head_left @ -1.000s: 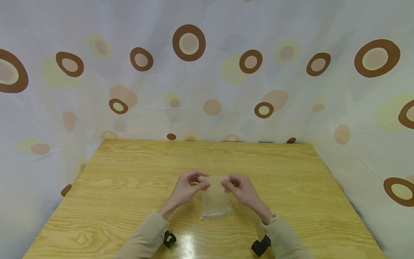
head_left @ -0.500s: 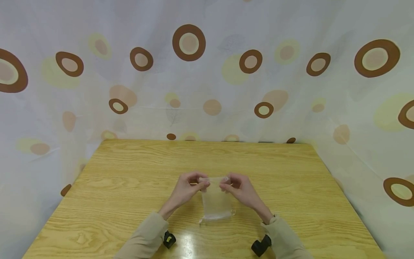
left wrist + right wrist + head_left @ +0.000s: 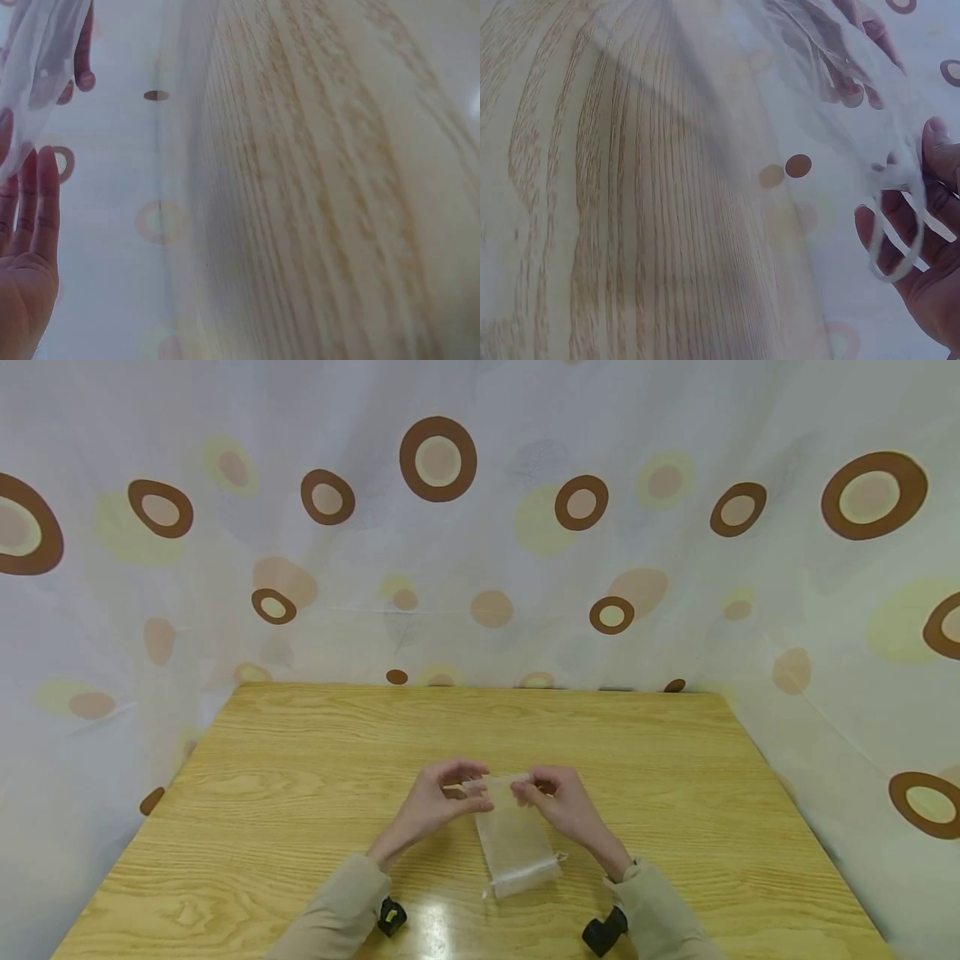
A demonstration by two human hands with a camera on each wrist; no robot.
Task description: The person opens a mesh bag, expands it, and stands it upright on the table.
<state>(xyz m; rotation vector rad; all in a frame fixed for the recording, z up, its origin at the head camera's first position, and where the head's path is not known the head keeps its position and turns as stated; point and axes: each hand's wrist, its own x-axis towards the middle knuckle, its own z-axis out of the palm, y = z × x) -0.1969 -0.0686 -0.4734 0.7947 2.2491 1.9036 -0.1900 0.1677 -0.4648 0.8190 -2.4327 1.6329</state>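
Note:
A sheer white drawstring pouch (image 3: 516, 843) hangs tilted over the table between both hands, its gathered cord end toward the person. My right hand (image 3: 568, 803) pinches its far right corner between thumb and fingers. At the far left corner my left hand (image 3: 429, 798) has thumb and fingers apart around the fabric; in the left wrist view its fingers (image 3: 45, 206) look fairly straight. Whether they touch the pouch is hard to tell. A loop of the white cord (image 3: 891, 276) dangles before the right fingers in the right wrist view. The pouch looks flat and see-through.
The wood-grain table (image 3: 315, 735) spreads around the hands. A pale curtain (image 3: 480, 543) with brown rings encloses its back and sides. Black wrist cameras (image 3: 606, 932) sit under both beige sleeves (image 3: 660, 906).
The pouch's near end has swung right and toward the person. My left thumb and fingers have parted from their pinch on the left corner; the right hand keeps its pinch.

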